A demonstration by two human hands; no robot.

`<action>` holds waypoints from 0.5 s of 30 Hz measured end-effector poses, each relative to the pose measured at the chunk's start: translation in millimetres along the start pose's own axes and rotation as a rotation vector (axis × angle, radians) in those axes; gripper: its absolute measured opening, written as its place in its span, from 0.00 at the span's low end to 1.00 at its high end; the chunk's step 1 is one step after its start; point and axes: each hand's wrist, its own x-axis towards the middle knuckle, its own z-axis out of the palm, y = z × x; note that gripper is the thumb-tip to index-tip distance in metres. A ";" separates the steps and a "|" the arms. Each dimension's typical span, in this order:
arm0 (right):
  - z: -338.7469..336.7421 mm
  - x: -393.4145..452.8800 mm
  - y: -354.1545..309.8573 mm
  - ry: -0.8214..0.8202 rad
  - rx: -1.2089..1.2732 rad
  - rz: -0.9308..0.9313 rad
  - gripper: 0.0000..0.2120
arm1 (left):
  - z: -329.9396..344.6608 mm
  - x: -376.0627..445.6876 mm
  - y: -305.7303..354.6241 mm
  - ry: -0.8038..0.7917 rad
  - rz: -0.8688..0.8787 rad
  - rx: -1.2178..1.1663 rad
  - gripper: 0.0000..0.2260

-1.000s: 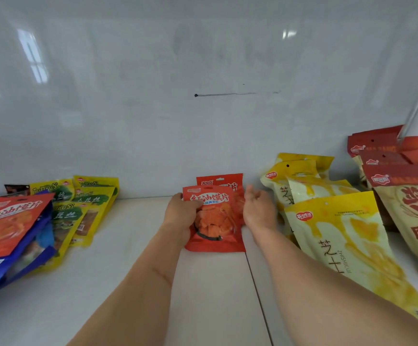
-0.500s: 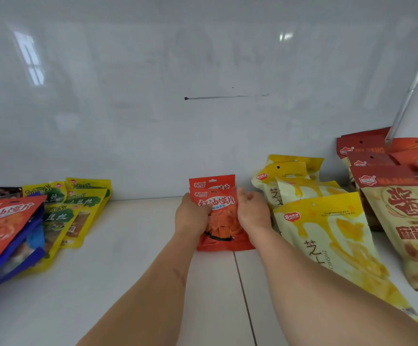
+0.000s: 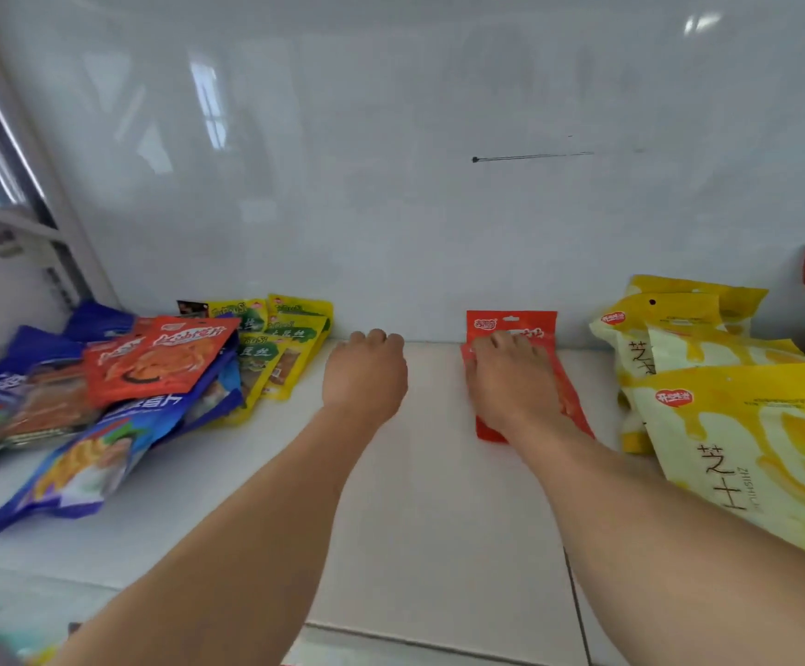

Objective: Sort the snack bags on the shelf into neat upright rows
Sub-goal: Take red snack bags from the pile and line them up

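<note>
nearest the white back wall (image 3: 390,209) stand the red snack bags (image 3: 511,324), propped against it. the right hand (image 3: 511,382) lies spread on their front, pressing. the left hand (image 3: 366,372), left of them, is curled and holds nothing. the bags look light, limp and slick; probably best pinched at the stiff top seal.

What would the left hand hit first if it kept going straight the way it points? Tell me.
Most likely the white back wall. The left hand points at it over bare shelf, with no bag in line; the green and yellow bags sit off to its left. Depth is hard to judge.
</note>
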 end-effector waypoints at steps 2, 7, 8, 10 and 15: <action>-6.3 -2.7 -24.8 -0.025 0.005 -0.090 0.15 | -9.0 -10.6 -26.8 -0.002 0.025 0.099 0.11; -26.4 -12.4 -93.2 -0.014 0.026 -0.187 0.15 | -32.6 -34.2 -84.9 0.039 0.050 0.190 0.10; -30.0 -15.1 -108.0 -0.008 0.027 -0.193 0.15 | -37.6 -39.1 -96.4 0.050 0.049 0.196 0.11; -35.7 -21.8 -137.0 0.001 0.034 -0.189 0.15 | -48.1 -50.5 -120.4 0.074 0.049 0.198 0.11; -50.0 -40.8 -211.8 -0.025 0.066 -0.142 0.13 | -65.6 -83.5 -186.2 0.079 0.060 0.153 0.11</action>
